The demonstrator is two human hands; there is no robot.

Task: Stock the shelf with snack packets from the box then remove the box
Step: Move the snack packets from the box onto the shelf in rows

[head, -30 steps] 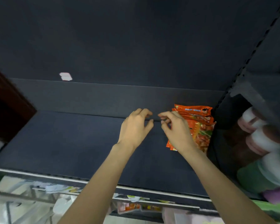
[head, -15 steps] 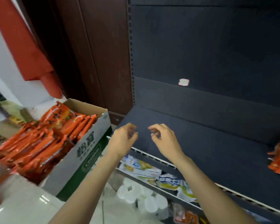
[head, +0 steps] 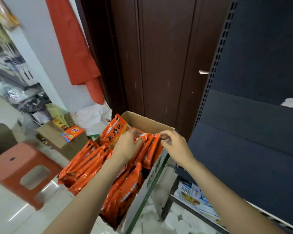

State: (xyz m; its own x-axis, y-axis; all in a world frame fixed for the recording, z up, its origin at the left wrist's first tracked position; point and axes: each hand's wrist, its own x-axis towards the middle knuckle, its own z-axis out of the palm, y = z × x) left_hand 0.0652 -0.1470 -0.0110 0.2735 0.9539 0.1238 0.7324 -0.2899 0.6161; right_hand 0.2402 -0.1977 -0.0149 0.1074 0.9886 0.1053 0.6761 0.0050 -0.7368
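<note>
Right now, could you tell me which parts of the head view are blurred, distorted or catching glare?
In the head view, the far left edge is smeared by motion blur, while the hands and the orange snack packets in the box stay fairly sharp; the wide-angle lens bends the shelf upright into a curve; bright streaks of glare lie on the glossy floor tiles beside the red stool.

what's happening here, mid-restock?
Yes. A person is reaching into the cardboard box of orange snack packets. Both the left hand and right hand are at the top edges of the upright packets at the box's far end. The dark shelf to the right shows no packets in view.
</note>
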